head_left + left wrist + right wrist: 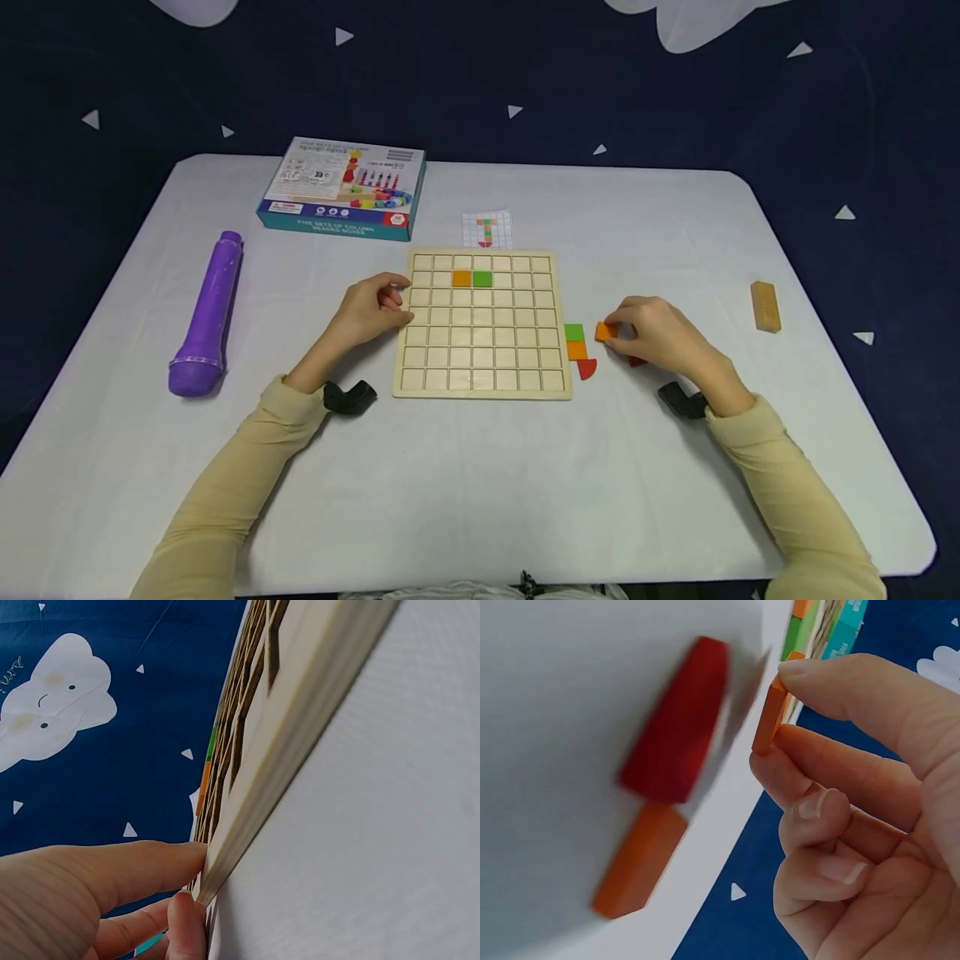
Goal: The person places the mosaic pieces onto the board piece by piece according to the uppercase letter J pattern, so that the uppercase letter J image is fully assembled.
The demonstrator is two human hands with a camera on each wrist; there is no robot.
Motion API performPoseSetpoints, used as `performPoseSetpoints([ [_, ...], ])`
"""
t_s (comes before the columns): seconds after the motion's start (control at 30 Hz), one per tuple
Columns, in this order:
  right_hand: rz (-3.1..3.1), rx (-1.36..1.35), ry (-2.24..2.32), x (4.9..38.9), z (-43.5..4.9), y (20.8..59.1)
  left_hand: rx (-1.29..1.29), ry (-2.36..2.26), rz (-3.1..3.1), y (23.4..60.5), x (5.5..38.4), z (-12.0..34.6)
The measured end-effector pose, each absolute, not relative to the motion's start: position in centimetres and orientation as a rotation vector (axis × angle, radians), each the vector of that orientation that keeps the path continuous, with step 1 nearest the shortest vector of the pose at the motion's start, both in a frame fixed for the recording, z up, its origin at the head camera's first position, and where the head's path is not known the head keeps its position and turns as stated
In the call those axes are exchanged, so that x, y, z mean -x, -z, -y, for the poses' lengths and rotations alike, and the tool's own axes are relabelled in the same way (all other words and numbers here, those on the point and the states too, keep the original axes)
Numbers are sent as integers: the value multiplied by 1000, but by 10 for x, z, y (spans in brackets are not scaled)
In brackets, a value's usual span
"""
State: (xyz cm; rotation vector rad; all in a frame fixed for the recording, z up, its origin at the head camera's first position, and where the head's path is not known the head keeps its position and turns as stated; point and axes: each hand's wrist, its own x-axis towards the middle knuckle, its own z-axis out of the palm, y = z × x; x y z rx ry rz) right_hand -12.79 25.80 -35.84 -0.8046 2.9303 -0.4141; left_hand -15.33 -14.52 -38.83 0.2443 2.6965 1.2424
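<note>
My right hand (660, 335) pinches a small orange tile (771, 712) between thumb and fingertips, right of the board. Below it in the right wrist view, a red piece (679, 724) and another orange tile (639, 862) lie on the table. The left hand (367, 308) rests its thumb and fingertips, spread apart, against the left edge of the wooden grid board (480, 395). Within the grid an orange tile (461, 278) and a green tile (482, 279) sit side by side. Along the board's right edge are a green tile (573, 332), an orange tile (577, 350) and a red quarter-round piece (587, 368).
Behind the board lies a pattern card (487, 229) with a coloured figure. A game box (341, 187) is at the back left, and a purple microphone-shaped object (208, 317) lies at far left. Far right is a wooden block (766, 307). All rest on the white-covered table (480, 500).
</note>
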Motion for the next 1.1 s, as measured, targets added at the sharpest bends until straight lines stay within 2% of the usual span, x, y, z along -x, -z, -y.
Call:
performPoseSetpoints([
  [1.1,-2847,1123,344,182,-174,345,-242,-1256,-2685,388,153,145],
])
